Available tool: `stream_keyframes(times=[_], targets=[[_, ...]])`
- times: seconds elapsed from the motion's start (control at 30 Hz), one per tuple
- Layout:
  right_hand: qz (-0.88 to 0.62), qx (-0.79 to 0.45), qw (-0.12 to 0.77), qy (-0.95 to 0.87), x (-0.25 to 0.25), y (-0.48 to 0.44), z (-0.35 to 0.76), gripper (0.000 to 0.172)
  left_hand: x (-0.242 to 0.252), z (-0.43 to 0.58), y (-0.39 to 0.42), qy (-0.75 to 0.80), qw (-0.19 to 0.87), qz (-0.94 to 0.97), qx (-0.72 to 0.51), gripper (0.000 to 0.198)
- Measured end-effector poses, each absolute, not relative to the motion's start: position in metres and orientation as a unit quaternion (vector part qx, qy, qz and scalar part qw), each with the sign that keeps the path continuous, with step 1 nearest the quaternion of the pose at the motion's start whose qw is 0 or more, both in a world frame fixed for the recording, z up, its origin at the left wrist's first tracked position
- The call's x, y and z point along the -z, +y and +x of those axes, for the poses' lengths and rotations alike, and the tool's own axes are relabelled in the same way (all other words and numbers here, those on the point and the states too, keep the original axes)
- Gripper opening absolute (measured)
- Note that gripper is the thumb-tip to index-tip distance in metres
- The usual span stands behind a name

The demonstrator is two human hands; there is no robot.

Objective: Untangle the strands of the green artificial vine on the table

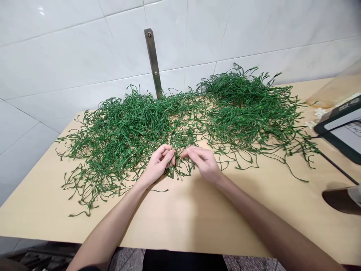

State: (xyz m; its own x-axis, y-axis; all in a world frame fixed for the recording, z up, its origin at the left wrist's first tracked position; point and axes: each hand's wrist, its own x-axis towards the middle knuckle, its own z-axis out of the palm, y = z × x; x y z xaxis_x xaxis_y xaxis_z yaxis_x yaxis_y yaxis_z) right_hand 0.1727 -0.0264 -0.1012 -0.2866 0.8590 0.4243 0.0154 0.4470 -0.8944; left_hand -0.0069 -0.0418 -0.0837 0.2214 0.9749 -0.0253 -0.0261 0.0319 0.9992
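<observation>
While curled L hand [163, 160] pinches green stems [170, 173], R hand [205, 161] angles inward w/ grip unclear.

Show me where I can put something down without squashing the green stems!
Try the bare tabletop between the left hand, right hand and front edge. There's also room at the front left corner, beside the green stems, and between the right forearm and the brown object. Most of the middle is crowded.
</observation>
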Motion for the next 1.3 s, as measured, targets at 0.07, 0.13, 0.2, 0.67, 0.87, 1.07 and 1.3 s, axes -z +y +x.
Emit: stream_keyframes(times=[0.07, 0.13, 0.2, 0.67, 0.87, 1.07, 1.3], targets=[[-0.303, -0.540, 0.495, -0.610, 0.100, -0.025, 0.173, 0.046, 0.084, -0.007, -0.042, 0.434, 0.577, 0.531, -0.444, 0.038], [-0.290, -0.609, 0.485, -0.557, 0.098, -0.023, 0.173, 0.048, 0.084, -0.007, -0.042, 0.423, 0.593, 0.522, -0.443, 0.040], [-0.301, -0.630, 0.468, -0.542, 0.097, -0.023, 0.172, 0.042, 0.084, -0.006, -0.042, 0.413, 0.608, 0.516, -0.440, 0.042], [-0.356, -0.579, 0.440, -0.587, 0.099, -0.024, 0.167, 0.033, 0.083, -0.005, -0.043, 0.440, 0.546, 0.552, -0.451, 0.039], [-0.359, -0.634, 0.407, -0.551, 0.096, -0.025, 0.169, 0.038, 0.080, -0.007, -0.043, 0.458, 0.501, 0.580, -0.449, 0.029], [-0.334, -0.658, 0.383, -0.556, 0.091, -0.025, 0.174, 0.039, 0.078, -0.005, -0.045, 0.461, 0.505, 0.563, -0.464, 0.034], [-0.333, -0.652, 0.316, -0.603, 0.082, -0.027, 0.176, 0.036, 0.082, -0.009, -0.045, 0.458, 0.460, 0.585, -0.486, 0.027]])
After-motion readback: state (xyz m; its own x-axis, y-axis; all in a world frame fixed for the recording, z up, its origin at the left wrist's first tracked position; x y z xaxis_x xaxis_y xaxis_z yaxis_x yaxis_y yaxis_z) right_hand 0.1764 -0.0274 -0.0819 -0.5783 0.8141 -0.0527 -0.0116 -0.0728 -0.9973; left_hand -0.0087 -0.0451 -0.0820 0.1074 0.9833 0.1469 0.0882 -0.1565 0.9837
